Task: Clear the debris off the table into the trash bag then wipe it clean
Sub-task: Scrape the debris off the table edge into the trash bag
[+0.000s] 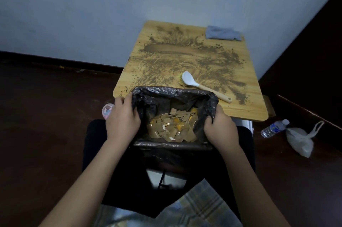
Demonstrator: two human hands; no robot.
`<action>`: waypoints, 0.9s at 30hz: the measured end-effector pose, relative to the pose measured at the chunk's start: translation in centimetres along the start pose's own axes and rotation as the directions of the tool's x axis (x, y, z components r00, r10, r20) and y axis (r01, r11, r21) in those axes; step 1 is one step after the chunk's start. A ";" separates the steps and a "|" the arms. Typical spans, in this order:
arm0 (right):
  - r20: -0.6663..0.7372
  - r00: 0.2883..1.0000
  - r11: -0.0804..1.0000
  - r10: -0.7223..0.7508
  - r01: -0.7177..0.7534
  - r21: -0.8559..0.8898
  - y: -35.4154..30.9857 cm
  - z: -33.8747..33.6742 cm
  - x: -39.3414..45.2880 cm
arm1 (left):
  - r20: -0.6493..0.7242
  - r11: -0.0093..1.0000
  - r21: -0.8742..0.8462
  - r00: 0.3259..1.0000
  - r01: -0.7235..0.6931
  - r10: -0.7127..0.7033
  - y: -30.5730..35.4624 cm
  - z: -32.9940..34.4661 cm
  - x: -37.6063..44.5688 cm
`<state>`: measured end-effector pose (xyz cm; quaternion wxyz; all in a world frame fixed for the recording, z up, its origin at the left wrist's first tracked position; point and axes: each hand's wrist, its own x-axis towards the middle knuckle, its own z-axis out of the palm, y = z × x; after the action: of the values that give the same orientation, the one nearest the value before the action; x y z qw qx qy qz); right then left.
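A black trash bag [166, 95] hangs open in front of me at the near edge of a small wooden table [248, 104]. My left hand [123, 115] grips its left rim and my right hand [220, 126] grips its right rim. Tan and yellow scraps [172, 125] lie in the bag's bottom. Brown dirt debris [185, 54] is smeared and scattered over most of the tabletop. A white-headed brush with a pale wooden handle [201, 86] lies on the table just beyond the bag. A folded grey cloth [222, 32] sits at the table's far right corner.
The table stands against a pale wall on a dark floor. A plastic water bottle [274, 128] and a white plastic bag [300, 138] lie on the floor to the right. A small pink and white round object [107, 111] sits behind my left hand.
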<state>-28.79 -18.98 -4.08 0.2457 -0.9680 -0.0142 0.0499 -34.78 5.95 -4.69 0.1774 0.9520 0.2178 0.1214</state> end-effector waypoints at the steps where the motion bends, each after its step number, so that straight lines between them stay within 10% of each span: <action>1: -0.008 1.000 1.000 -0.014 0.014 0.007 -0.4 -0.6 -0.1 | -0.020 1.000 -0.003 1.000 -0.007 0.007 0.3 -0.7 0.2; 27: -0.178 0.983 0.971 -0.039 0.079 0.227 -15.8 -10.0 18.0 | -0.220 0.887 -0.462 0.968 0.005 -0.120 6.1 -9.8 20.3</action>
<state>-9.90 -8.85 10.58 0.3592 -0.9323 -0.0157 -0.0398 -17.74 12.90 9.70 0.3724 0.8538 0.2337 0.2788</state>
